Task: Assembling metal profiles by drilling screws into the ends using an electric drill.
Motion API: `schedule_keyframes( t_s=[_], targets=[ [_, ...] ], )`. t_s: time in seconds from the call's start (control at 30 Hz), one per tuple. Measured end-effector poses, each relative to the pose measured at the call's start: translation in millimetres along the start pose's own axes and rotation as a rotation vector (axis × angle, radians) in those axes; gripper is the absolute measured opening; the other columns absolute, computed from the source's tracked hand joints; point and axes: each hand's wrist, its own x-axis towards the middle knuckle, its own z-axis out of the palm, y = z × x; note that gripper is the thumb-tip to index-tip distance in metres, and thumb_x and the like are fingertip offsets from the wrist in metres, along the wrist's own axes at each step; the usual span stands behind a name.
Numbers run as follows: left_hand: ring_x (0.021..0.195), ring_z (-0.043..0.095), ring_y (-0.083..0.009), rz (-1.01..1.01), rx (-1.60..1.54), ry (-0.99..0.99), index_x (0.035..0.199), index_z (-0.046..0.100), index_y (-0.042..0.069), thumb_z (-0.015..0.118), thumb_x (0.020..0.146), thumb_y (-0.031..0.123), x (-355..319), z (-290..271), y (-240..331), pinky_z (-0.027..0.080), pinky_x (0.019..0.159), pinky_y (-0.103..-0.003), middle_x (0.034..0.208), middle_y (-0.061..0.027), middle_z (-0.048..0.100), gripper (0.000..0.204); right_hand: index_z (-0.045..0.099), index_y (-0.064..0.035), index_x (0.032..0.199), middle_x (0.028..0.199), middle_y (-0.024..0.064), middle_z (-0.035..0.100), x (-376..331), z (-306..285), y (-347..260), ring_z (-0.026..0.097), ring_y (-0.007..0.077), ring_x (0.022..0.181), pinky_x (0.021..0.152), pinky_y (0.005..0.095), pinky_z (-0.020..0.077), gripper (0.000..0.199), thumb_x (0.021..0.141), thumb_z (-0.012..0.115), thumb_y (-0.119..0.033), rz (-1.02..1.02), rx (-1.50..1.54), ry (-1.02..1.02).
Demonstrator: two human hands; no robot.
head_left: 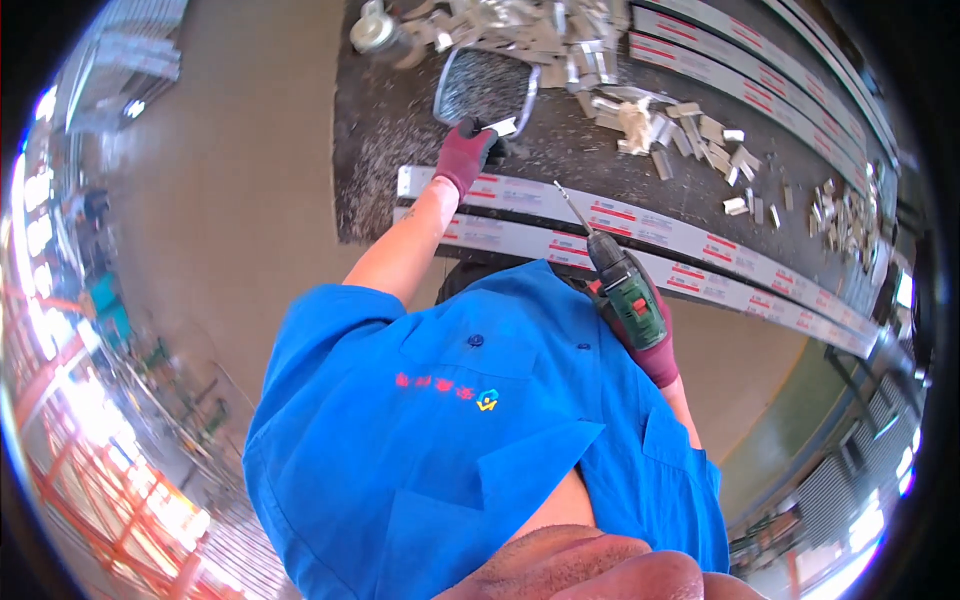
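My left hand [465,158], in a maroon glove with dark fingers, reaches over the dark worktable. Its fingers are closed on a small silvery metal piece [503,127] at the near rim of a shallow tray [438,98]. Many tiny metallic bits fill that tray; they look like screws. In my right hand [657,350], also gloved in maroon, is a green and black cordless drill [628,296]. Its long bit points up and left, over two long white profiles [530,190] with red printed labels along the table's near edge. The drill's body hides part of the right fingers.
Cut metal pieces [520,32] lie heaped behind the tray, with more [690,135] scattered to the right. A whitish crumpled lump [634,125] sits among them. At the far left corner stands a lidded clear container [380,32]. More long profiles [740,75] line the far right side.
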Motion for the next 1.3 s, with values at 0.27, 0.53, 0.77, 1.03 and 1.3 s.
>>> schedule_keyframes(
  t_s=[0.27,0.53,0.77,1.03,1.3],
  targets=[
    [0.084,0.074,-0.0163,-0.089,0.044,0.255,0.12,0.071,0.0,0.068,0.102,0.012,-117.6,-141.5,-59.9,0.06,0.075,-0.033,0.102,-0.0103,0.078,0.022,0.05,-0.0049,0.158,0.142,0.0144,0.069,33.0,77.1,-27.3,0.066,0.0218,0.128,0.11,0.0358,0.0494,0.071,0.091,0.074,-0.001,-0.006,-0.187,-0.261],
    [0.092,0.074,-0.024,-0.03,0.155,0.62,0.115,0.073,0.002,0.078,0.093,0.016,-158.5,-206.7,-112.8,0.057,0.087,-0.035,0.102,-0.0113,0.079,0.026,0.051,-0.0059,0.158,0.145,0.0165,0.067,82.7,178.7,-49.2,0.064,0.025,0.134,0.113,0.0381,0.0477,0.071,0.091,0.075,-0.005,-0.132,-0.439,-0.451],
    [0.119,0.067,-0.0423,0.002,0.743,0.656,0.128,0.066,0.008,0.073,0.092,0.042,-159.8,-203.0,-131.0,0.054,0.1,-0.052,0.13,-0.0225,0.07,0.05,0.052,-0.0084,0.158,0.14,0.017,0.071,103.0,233.8,-50.6,0.067,0.0237,0.13,0.11,0.0375,0.0498,0.071,0.091,0.076,-0.007,-0.13,-0.553,-0.546],
    [0.114,0.069,-0.0407,0.033,0.866,0.544,0.132,0.065,0.013,0.076,0.089,0.044,-151.9,-198.0,-117.4,0.056,0.095,-0.052,0.123,-0.0207,0.07,0.054,0.052,-0.011,0.158,0.138,0.0184,0.072,122.6,264.5,-41.3,0.068,0.0256,0.129,0.108,0.0383,0.0515,0.073,0.091,0.079,-0.012,-0.111,-0.657,-0.567],
    [0.103,0.071,-0.038,0.177,0.789,0.576,0.119,0.072,0.015,0.077,0.088,0.038,-157.0,-196.7,-119.6,0.058,0.086,-0.049,0.116,-0.0129,0.071,0.039,0.053,-0.0143,0.158,0.137,0.0209,0.071,135.1,276.4,-21.1,0.068,0.0315,0.129,0.107,0.0403,0.0527,0.072,0.091,0.08,-0.021,-0.095,-0.738,-0.525]
  ],
)
